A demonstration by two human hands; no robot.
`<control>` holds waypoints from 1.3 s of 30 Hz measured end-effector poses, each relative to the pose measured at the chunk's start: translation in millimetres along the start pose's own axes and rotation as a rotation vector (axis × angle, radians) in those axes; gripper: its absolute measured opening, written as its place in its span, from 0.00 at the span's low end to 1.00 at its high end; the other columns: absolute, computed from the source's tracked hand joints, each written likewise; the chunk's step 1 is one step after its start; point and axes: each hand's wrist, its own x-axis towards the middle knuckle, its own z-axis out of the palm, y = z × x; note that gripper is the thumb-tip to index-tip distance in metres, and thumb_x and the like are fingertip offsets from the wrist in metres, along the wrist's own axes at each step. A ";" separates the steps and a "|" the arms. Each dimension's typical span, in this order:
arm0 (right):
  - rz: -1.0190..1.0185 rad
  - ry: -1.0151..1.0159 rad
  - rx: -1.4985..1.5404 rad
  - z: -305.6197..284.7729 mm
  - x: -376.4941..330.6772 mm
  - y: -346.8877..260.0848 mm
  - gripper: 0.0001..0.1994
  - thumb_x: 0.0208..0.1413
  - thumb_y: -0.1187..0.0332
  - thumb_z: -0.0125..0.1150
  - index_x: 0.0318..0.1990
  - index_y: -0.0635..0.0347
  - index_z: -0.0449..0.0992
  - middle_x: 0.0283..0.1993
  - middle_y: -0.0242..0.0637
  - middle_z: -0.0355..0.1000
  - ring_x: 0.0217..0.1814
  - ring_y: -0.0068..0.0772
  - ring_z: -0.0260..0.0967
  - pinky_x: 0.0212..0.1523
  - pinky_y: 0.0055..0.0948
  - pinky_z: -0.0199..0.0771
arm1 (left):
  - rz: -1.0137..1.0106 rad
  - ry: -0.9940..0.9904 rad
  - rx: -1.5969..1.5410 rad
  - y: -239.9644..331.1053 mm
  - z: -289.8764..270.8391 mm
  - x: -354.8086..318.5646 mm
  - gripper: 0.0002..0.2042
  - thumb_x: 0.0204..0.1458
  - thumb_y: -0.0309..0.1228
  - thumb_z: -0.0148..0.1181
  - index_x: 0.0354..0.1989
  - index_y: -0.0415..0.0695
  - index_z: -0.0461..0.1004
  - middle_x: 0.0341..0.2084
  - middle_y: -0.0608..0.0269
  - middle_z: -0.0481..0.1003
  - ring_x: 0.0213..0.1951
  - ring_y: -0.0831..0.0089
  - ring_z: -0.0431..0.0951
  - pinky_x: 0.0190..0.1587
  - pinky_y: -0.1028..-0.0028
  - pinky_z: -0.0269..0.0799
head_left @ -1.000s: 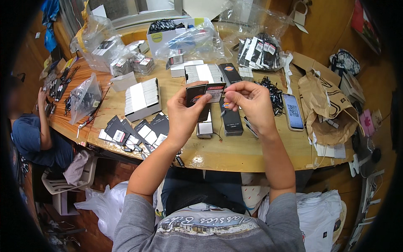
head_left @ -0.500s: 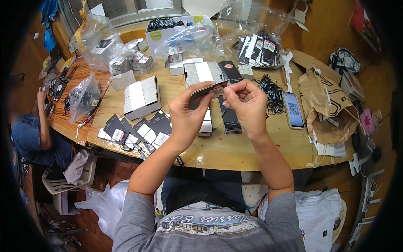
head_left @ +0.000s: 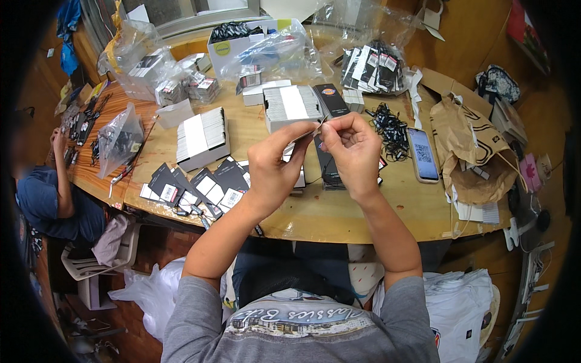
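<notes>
My left hand (head_left: 275,160) is closed on a hang tag (head_left: 316,128), thumb below and fingers above. The tag is seen almost edge-on, so its face is hidden. At the tag's upper end, my right hand (head_left: 354,154) pinches thumb and forefinger together; what lies between the fingertips is too small to make out. Under and behind the right hand stands a stack of black tags (head_left: 331,180). Black and white tags with dark cords (head_left: 212,189) lie fanned out left of my left forearm. A heap of black tag cords (head_left: 390,133) sits to the right.
White boxes packed with tags (head_left: 213,138) (head_left: 275,109) stand beyond my hands. A phone (head_left: 423,156) and a brown paper bag (head_left: 478,154) are at the right. Plastic bags of tags (head_left: 375,69) lie at the back. Another person (head_left: 54,193) sits at the left.
The tag has turned from showing its dark face to nearly edge-on. Both hands have shifted slightly, with the right fingertips still at the tag's upper end.
</notes>
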 end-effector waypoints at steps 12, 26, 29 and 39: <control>-0.143 0.042 -0.043 -8.0 -8.6 -4.1 0.03 0.43 0.79 0.55 0.26 0.67 0.67 0.26 0.32 0.67 0.26 0.15 0.61 0.28 0.14 0.63 | -0.353 -0.088 -0.362 1.3 -9.9 -3.3 0.13 0.43 0.16 0.49 0.40 0.34 0.65 0.29 0.54 0.73 0.34 0.78 0.72 0.36 0.80 0.68; -0.290 0.090 -0.142 -3.5 -11.8 -1.2 0.04 0.41 0.80 0.56 0.25 0.67 0.67 0.24 0.34 0.68 0.22 0.17 0.63 0.24 0.16 0.63 | 0.094 -0.057 0.134 12.0 -5.4 -3.2 0.15 0.38 0.15 0.52 0.37 0.41 0.68 0.23 0.53 0.72 0.23 0.64 0.73 0.24 0.75 0.67; -0.318 0.107 -0.161 -2.2 -11.4 0.2 0.04 0.41 0.80 0.57 0.25 0.67 0.67 0.24 0.34 0.68 0.23 0.18 0.63 0.25 0.16 0.64 | 0.122 -0.096 0.171 11.5 -5.0 -7.4 0.17 0.37 0.15 0.51 0.39 0.41 0.67 0.23 0.53 0.71 0.21 0.62 0.72 0.23 0.73 0.67; -0.384 0.078 -0.262 -3.1 -17.9 -5.0 0.05 0.40 0.80 0.57 0.25 0.66 0.67 0.23 0.35 0.67 0.21 0.21 0.62 0.23 0.17 0.63 | -0.101 0.040 -0.241 14.2 -5.2 1.4 0.10 0.41 0.13 0.49 0.33 0.34 0.70 0.30 0.58 0.69 0.29 0.77 0.71 0.28 0.82 0.66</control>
